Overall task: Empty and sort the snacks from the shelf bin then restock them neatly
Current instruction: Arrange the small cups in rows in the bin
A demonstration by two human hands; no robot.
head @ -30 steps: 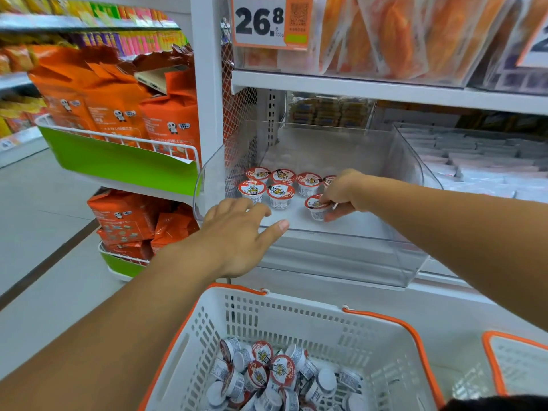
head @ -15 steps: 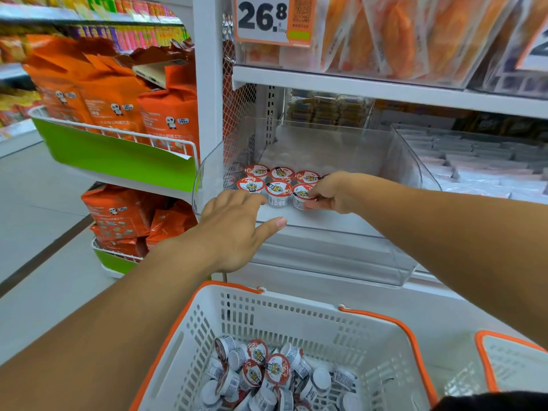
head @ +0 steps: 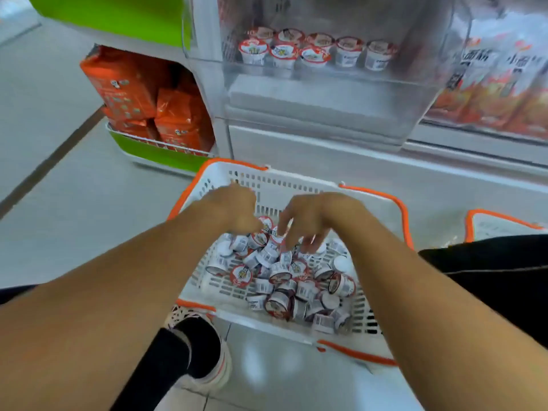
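Observation:
Small snack cups with red-and-white lids point(head: 296, 280) lie jumbled in a white basket with an orange rim point(head: 376, 197) on the floor. Several more cups point(head: 284, 51) stand in rows inside the clear shelf bin point(head: 326, 93) above it. Both my hands are down over the pile in the basket. My left hand point(head: 234, 209) has curled fingers, and a red-lidded cup point(head: 266, 223) sits right at its thumb; motion blur hides whether it holds that cup. My right hand point(head: 311, 215) hangs with fingers spread downward just above the cups, holding nothing.
Orange snack bags point(head: 133, 93) fill a green-fronted wire rack at the left. Packets with red print point(head: 504, 84) sit in the bin to the right. A second orange-rimmed basket point(head: 498, 221) shows at the right edge. My shoe point(head: 204, 351) stands beside the basket.
Both hands left the shelf bin and came down into the basket. The right hand let go of the cup it set in the row. My view tilted downward.

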